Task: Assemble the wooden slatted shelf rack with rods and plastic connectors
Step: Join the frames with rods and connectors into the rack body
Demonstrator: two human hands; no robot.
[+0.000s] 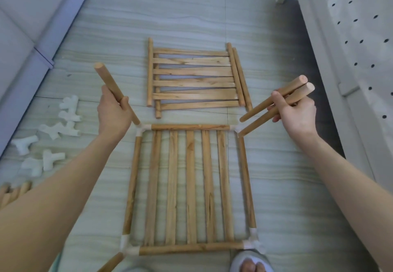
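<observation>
From the head camera, the assembled shelf frame (189,189) lies flat on the floor (287,186), five slats inside its four rods, white corner connectors (143,129) joining them. The left hand (113,112) curls round one rod (116,93) whose lower end touches the far-left connector. The right hand (294,113) pinches two rods (274,106) aimed at the far-right corner. The near corners blur. Beyond lie stacked slatted panels (194,79); loose connectors (53,131) sit left, more rods (12,193) cut off by the edge.
</observation>
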